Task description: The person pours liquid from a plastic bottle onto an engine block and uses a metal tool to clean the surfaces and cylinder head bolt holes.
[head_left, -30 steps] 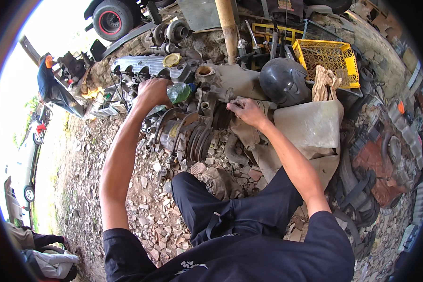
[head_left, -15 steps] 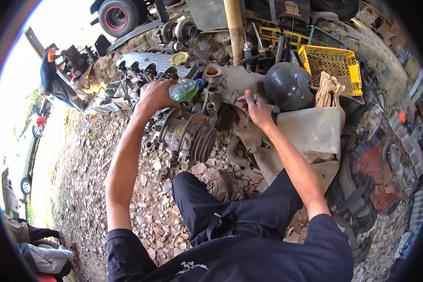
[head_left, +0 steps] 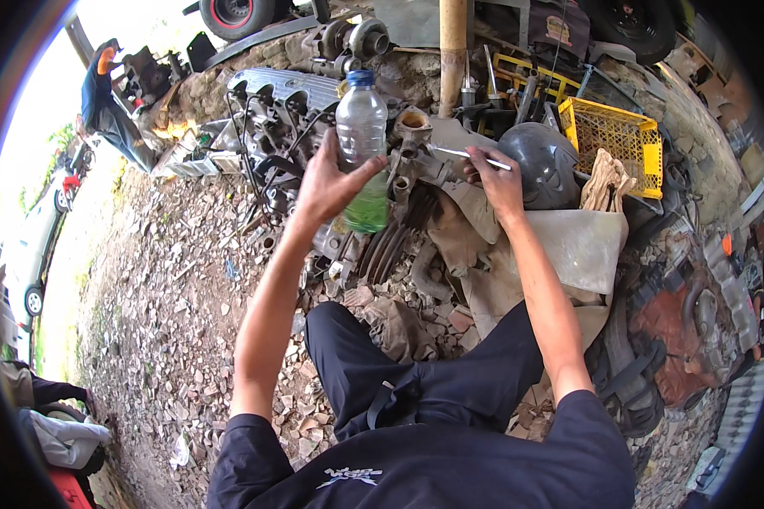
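Note:
My left hand (head_left: 329,180) is closed around a clear plastic bottle (head_left: 362,127) with a blue cap. The bottle stands nearly upright in the air in front of the engine, green liquid filling its lower part. Between the fingers of my right hand (head_left: 494,176) is a slim, pale rod-shaped tool (head_left: 452,152); its exact kind is unclear. Its thin end points left, towards a round metal opening (head_left: 414,124) on the engine (head_left: 293,127). Behind the bottle, the engine's ribbed silver cover (head_left: 284,85) shows, and ribbed pulleys (head_left: 390,246) lie below.
A black helmet (head_left: 536,165), a yellow crate (head_left: 615,140) and crumpled brown paper (head_left: 607,180) sit to the right. A bamboo post (head_left: 452,59) rises behind the engine. Broken stones (head_left: 187,322) cover the ground. Another person (head_left: 110,110) bends over at the far left.
The bottle has gone from tilted over the engine to nearly upright, coming right and nearer with my left hand. My right hand has moved right, its tool swinging from downward to nearly level.

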The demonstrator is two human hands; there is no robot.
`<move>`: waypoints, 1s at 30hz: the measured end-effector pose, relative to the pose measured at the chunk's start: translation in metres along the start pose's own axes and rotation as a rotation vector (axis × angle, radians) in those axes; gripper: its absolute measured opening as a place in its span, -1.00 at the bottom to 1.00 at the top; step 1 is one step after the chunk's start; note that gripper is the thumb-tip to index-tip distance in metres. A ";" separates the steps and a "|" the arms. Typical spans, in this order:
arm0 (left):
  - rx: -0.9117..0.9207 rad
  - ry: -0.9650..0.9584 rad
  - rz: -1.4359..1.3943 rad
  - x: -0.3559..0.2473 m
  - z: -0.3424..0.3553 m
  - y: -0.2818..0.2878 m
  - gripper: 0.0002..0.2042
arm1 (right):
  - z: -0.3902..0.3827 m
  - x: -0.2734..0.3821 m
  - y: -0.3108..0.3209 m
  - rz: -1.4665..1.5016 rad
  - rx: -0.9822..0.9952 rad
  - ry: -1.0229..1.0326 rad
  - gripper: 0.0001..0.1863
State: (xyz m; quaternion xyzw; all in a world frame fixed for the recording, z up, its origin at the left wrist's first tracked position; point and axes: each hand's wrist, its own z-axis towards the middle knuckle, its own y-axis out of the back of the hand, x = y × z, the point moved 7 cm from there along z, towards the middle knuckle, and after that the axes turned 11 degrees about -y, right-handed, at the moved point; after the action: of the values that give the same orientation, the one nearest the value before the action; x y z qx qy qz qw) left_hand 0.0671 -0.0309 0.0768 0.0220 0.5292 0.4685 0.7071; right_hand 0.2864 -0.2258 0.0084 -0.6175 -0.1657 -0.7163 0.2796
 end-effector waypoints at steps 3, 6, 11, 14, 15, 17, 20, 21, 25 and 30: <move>-0.121 -0.133 -0.322 0.008 -0.023 -0.020 -0.14 | 0.007 0.004 -0.025 -0.133 0.108 0.093 -0.72; -0.242 -0.138 -0.354 0.025 -0.048 -0.023 -0.25 | 0.013 0.012 -0.058 -0.396 0.083 0.236 -0.76; -0.330 -0.186 -0.309 0.042 -0.059 -0.009 -0.28 | 0.032 0.029 -0.100 -0.655 0.088 0.577 -0.77; -0.391 -0.313 -0.275 0.043 -0.063 -0.009 -0.13 | 0.042 0.014 -0.108 -0.599 0.104 0.815 -0.79; -0.481 -0.325 -0.284 0.046 -0.066 0.000 -0.11 | 0.038 0.018 -0.119 -0.686 0.147 0.717 -0.79; -0.660 -0.364 -0.314 0.046 -0.066 0.010 -0.08 | 0.030 0.028 -0.122 -0.871 0.221 0.526 -0.78; -0.727 -0.326 -0.283 0.042 -0.040 0.027 0.00 | 0.027 0.037 -0.115 -0.760 0.134 0.738 -0.74; -0.765 -0.311 -0.222 0.044 -0.032 0.034 0.03 | 0.027 0.036 -0.114 -0.731 0.120 0.780 -0.73; -0.680 -0.238 -0.166 0.069 -0.010 0.038 0.00 | 0.043 0.014 -0.130 -0.839 0.343 0.570 -0.75; -0.426 -0.048 -0.417 0.082 0.006 0.022 -0.13 | 0.045 0.021 -0.124 -0.796 0.191 0.676 -0.75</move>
State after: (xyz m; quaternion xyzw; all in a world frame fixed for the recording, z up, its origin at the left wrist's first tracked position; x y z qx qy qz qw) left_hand 0.0574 0.0403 0.0311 -0.2249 0.3951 0.4130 0.7891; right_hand 0.2448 -0.1060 0.0507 -0.2132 -0.3524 -0.9078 0.0787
